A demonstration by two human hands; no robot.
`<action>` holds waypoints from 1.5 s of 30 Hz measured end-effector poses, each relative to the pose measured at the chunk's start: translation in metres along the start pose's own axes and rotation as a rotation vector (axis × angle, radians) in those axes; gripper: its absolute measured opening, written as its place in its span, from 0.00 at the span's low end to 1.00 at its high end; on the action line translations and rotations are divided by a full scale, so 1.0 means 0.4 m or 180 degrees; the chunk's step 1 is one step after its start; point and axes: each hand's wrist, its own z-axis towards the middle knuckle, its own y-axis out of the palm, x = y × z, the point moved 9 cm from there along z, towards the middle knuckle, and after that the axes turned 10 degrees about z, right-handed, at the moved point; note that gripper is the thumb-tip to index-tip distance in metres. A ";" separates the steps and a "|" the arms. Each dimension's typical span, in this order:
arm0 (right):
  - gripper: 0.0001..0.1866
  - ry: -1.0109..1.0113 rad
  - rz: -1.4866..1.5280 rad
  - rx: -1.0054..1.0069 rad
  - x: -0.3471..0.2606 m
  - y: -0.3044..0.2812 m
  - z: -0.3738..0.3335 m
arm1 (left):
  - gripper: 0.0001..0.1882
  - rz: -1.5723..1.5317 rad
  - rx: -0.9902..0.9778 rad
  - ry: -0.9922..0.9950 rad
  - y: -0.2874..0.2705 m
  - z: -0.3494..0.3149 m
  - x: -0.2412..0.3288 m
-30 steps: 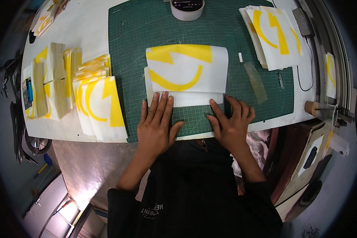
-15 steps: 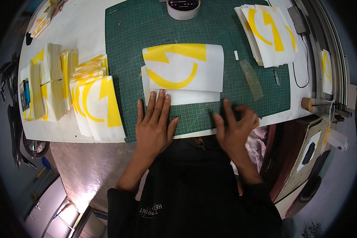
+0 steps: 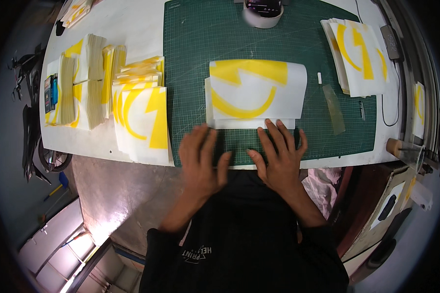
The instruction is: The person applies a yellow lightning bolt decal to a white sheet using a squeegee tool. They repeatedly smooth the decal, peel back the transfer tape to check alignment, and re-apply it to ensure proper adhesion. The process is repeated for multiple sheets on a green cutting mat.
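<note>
Light glares off the grey floor; white table above; reddish-brown cabinet right.

"What sort of place are we in?"
"We'd call it a workshop: we see a green cutting mat in the upper middle and piles of matching yellow-and-white sheets at upper left."

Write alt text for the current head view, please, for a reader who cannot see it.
A person's right hand has its fingers over the near edge of a folded white, yellow-printed sheet on a green cutting mat; the blurred left hand is by the sheet's near-left corner. Stacks of similar sheets lie to the left and right.
</note>
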 end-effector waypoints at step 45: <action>0.73 -0.0895 -0.0108 -0.1231 0.094 -0.044 0.360 | 0.79 0.0973 -0.1519 0.1473 0.111 0.387 -0.019</action>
